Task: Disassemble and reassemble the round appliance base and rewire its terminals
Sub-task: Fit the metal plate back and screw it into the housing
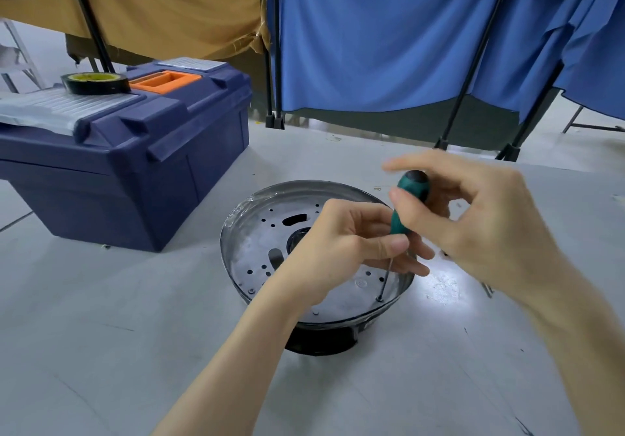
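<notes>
Two hands share one screwdriver [404, 205]: the right hand [473, 219] has its grip pinched on the green handle near the dark cap, thumb in front and fingers curled behind, with the index finger lifted clear, while the left hand [351, 249] has its grip pressed lightly around the thin metal shaft just below the handle, steadying it. The shaft slants down and its tip sits on a screw [379, 298] near the front right rim of the round base [257, 232]. That base rests on the grey bench [135, 317], dish side up, showing a flat perforated plate with slots and a dark central opening; another screw head shows at the front left edge. A navy toolbox [135, 172] stands well apart at the left with a roll of black tape [96, 83] on its lid, and small bits lie on the bench beyond the right hand, too small to identify. The step in hand looks like driving a rim screw; whether loosening or tightening cannot be told. The next move probably calls for keeping the tip seated and square while the right hand twists, the left guiding the shaft so it does not slip.
</notes>
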Tool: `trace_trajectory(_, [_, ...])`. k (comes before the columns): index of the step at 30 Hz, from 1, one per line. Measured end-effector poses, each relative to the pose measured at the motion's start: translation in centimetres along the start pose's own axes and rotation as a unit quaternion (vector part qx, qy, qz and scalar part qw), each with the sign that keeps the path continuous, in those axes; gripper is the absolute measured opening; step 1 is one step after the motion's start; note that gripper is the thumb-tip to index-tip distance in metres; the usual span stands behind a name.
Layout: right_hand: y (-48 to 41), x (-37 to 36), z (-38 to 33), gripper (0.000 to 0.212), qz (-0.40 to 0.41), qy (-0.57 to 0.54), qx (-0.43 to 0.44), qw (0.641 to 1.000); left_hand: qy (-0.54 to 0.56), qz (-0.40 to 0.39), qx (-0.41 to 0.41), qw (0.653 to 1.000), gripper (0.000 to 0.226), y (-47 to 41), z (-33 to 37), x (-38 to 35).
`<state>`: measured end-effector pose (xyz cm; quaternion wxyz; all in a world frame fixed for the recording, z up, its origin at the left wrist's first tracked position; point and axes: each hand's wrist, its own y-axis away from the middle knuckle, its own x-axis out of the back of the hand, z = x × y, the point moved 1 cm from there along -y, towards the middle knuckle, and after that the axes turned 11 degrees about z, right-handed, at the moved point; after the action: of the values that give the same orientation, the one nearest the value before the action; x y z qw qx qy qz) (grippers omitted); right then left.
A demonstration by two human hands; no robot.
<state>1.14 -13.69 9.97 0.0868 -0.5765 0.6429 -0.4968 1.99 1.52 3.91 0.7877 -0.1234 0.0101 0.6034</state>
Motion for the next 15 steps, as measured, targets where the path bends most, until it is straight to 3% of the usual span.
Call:
trace_trajectory(2, [-0.5, -0.2, 0.2, 0.016, 0.009, 0.03, 0.011, 0.999, -0.006, 0.0, 0.002, 1.0, 0.018, 0.1, -0.2, 0.0])
trace_trajectory(6, [-0.1, -1.3, -0.2, 0.035, 0.097, 0.133, 0.025, 0.986, -0.017, 0.017, -0.006, 1.0, 0.016, 0.4, -0.3, -0.6])
trace_trajectory(9, [0.0, -1.9, -0.6, 0.04, 0.112, 0.237, 0.037, 0.964, -0.02, 0.02, -0.005, 1.0, 0.02, 0.4, -0.3, -1.1])
trace_trajectory(12, [-1.2, -1.0, -0.8, 0.052, 0.013, 0.196, -0.031, 0.98, -0.036, 0.021, 0.007, 0.999, 0.016, 0.2, -0.2, -1.0])
trace_trajectory(15, [-1.4, 0.0, -1.4, 0.029, -0.089, 0.069, -0.067, 0.991, -0.023, 0.017, 0.009, 1.0, 0.014, 0.2, 0.0, -0.4])
